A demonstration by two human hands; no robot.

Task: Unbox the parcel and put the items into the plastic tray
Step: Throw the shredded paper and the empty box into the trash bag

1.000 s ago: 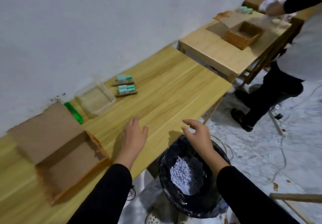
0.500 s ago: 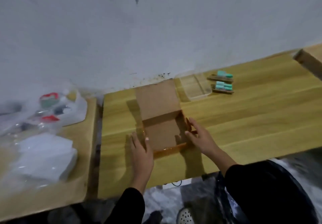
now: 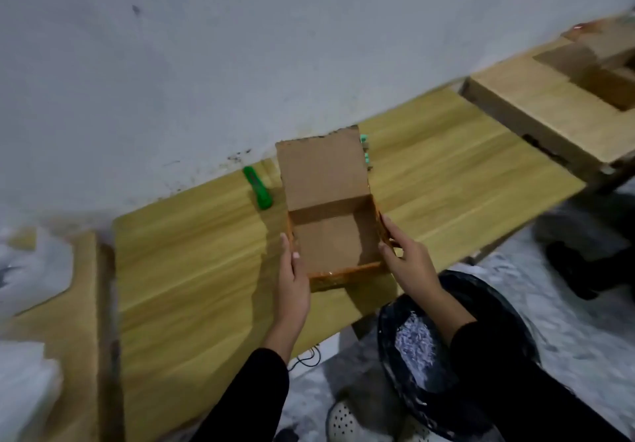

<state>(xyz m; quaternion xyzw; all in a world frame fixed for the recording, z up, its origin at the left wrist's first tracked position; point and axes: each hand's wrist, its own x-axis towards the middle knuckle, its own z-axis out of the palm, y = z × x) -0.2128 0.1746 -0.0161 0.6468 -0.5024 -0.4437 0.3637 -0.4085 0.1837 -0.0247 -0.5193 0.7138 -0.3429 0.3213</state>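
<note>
An open brown cardboard box (image 3: 330,245) sits near the front edge of the wooden table (image 3: 192,270). Its lid stands up and its inside looks empty. My left hand (image 3: 292,280) holds the box's left wall, fingers along the outside and thumb at the rim. On the opposite side, my right hand (image 3: 409,263) grips the right wall. Teal items (image 3: 365,153) peek out behind the lid's right edge. The lid hides the plastic tray.
A green cutter (image 3: 257,187) lies by the wall, left of the box. A black bin (image 3: 481,304) with shredded paper stands below the table's front edge. Another table (image 3: 536,115) with a box is at right; plastic bags (image 3: 31,270) lie at left.
The view has swung from right to left and back towards the box. Both hands went from the bare table edge to the box's sides. The lid now stands up in front of the tray.
</note>
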